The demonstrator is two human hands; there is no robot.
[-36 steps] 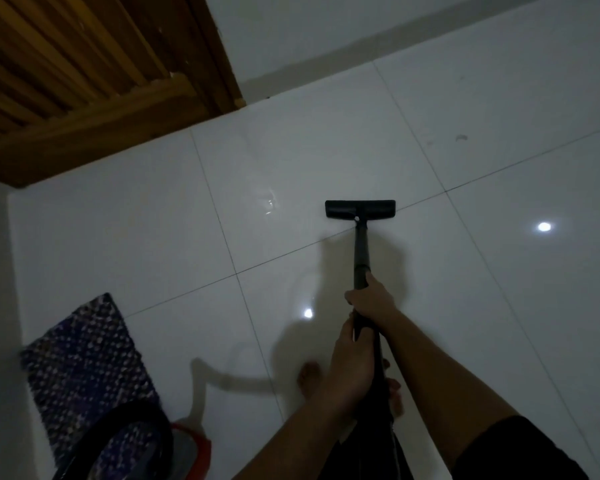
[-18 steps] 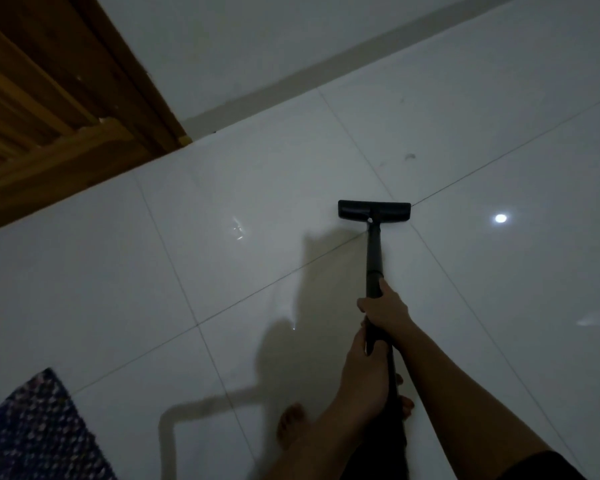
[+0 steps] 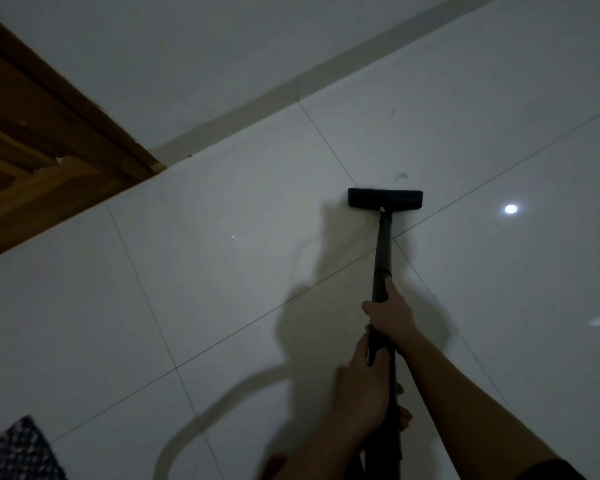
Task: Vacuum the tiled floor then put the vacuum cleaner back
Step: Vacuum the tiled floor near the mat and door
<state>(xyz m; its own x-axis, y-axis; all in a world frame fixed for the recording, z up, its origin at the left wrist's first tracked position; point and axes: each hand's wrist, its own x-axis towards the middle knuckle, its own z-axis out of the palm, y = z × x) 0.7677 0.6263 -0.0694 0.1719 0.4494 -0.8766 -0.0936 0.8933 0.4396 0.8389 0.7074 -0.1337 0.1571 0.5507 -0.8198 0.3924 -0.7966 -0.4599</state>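
- On the white floor (image 3: 222,306), the black head (image 3: 385,198) of the vacuum sits flat on a tile, near the wall (image 3: 222,64).
- The wand (image 3: 383,251) runs from the head back toward the person, over a spot where four tiles meet.
- The right hand (image 3: 392,315) holds the wand higher up. Its fingers are wrapped tight around it, and the thumb points along the wand toward the head.
- The left hand (image 3: 362,382) holds the wand just behind the right hand, closer to the body. Its fingers curl around the wand too (this hand is a bit blurry).
- Both arms reach out forward, close side by side. The right arm is almost straight.
- The floor is shiny, with thin dark lines between big tiles. A bright light spot (image 3: 511,209) shines on it to the right of the head.
- A small dark smudge (image 3: 401,176) lies on the tile just past the head.
- A pale strip (image 3: 291,95) runs along the bottom of the wall.
- A brown wooden door (image 3: 32,150) is at the left.
- The corner of a dotted mat (image 3: 18,452) shows at the bottom left.
- The room is dim.
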